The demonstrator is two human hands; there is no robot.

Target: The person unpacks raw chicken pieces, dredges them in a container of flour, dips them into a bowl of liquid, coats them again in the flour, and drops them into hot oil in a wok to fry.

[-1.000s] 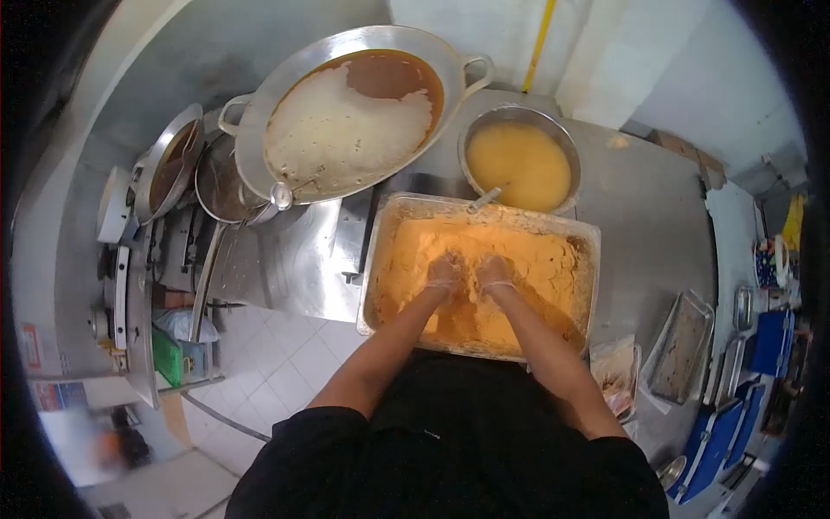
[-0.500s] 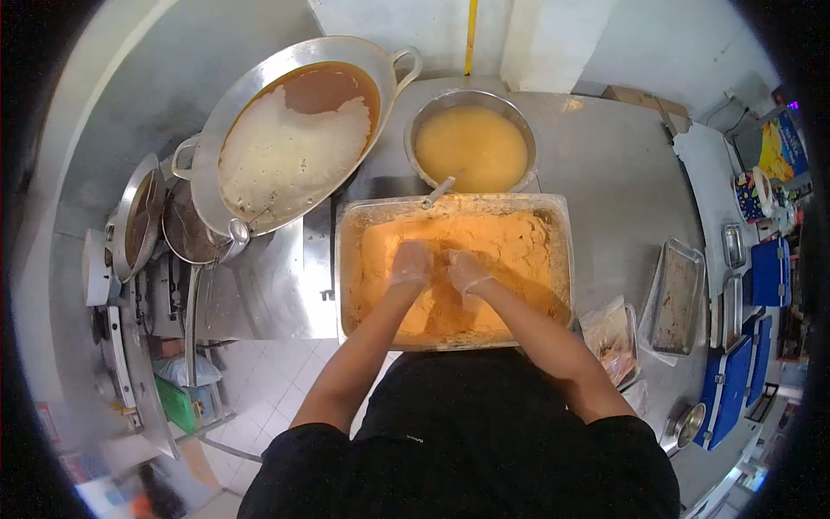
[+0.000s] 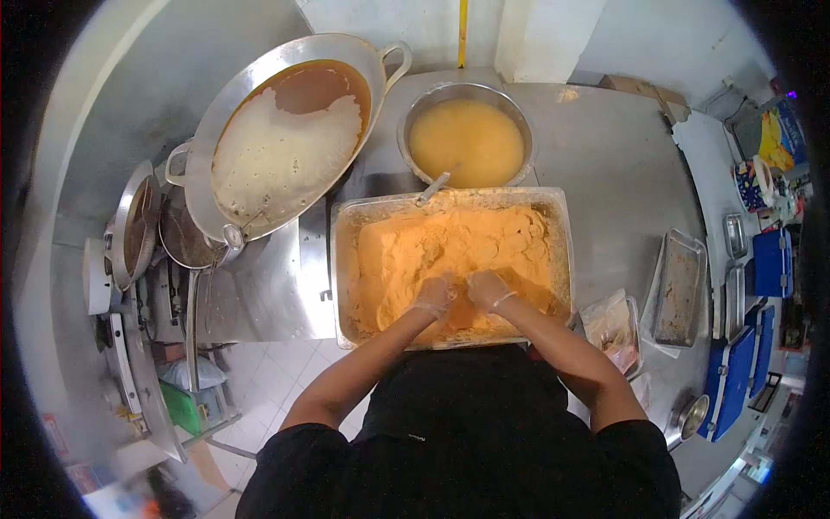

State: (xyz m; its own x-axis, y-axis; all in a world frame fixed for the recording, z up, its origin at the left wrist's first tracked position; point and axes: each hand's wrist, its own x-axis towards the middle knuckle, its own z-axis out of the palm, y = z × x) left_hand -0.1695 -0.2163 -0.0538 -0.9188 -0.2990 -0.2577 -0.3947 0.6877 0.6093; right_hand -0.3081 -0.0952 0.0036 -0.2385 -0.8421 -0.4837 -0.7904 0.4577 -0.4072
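Note:
A metal tray (image 3: 564, 259) holds orange powder (image 3: 484, 227), heaped and cracked toward the back. Both hands wear clear plastic gloves and are down in the powder near the tray's front edge. My left hand (image 3: 434, 294) is bent at the wrist, its fingers closed on something I cannot make out. Just right of it, my right hand (image 3: 486, 289) has curled fingers, and what they hold is hidden. Behind the tray stands a bowl of yellow liquid (image 3: 467, 140), with a handle (image 3: 434, 188) sticking out over the tray's rim.
A large two-handled pan (image 3: 201, 164) of brown oil with pale foam stands at the back left. Beside it are a strainer (image 3: 192, 233) and a smaller pan (image 3: 134, 225). On the right lie a bag of meat (image 3: 612, 329), a metal tray (image 3: 679, 290) and blue boxes (image 3: 769, 264).
Both hands have moved through the powder toward the tray's front edge, and their fingers have curled in. The head view has shifted, so the tray and pans appear further left than at first.

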